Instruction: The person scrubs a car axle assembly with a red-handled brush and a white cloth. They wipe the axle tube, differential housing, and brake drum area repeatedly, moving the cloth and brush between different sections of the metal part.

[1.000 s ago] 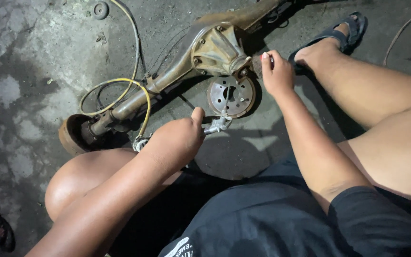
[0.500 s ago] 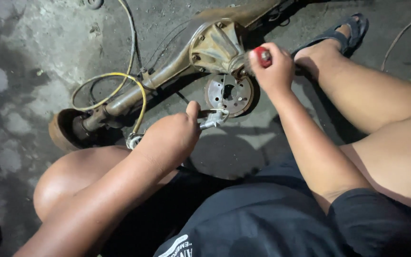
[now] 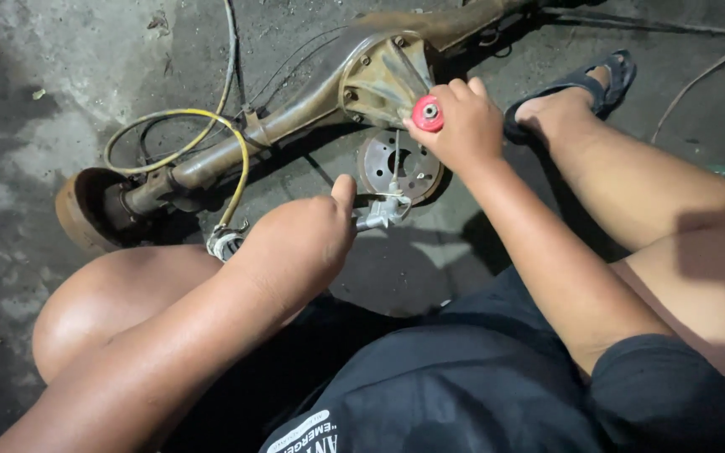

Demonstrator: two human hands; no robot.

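Note:
My left hand [image 3: 304, 239] is closed around a small silvery metal fitting [image 3: 382, 211], thumb raised, just below a rusty round hub plate [image 3: 404, 168] that lies on the floor. My right hand [image 3: 461, 126] grips a tool with a red round-ended handle [image 3: 428, 113], held upright above the hub plate; a thin shaft runs down from it towards the fitting. Behind both hands lies a rusty rear axle housing [image 3: 295, 122] with its bulged centre [image 3: 383, 75] near my right hand.
A brake drum [image 3: 86, 205] caps the axle's left end. A yellow hose [image 3: 182, 126] loops over the axle tube. My knees frame the work spot, and my sandalled right foot [image 3: 576, 92] rests on the stained concrete floor [image 3: 60, 67] at upper right.
My right hand turned so the red handle end now shows, and it sits over the hub plate. My left hand stays on the metal fitting. The view has moved closer.

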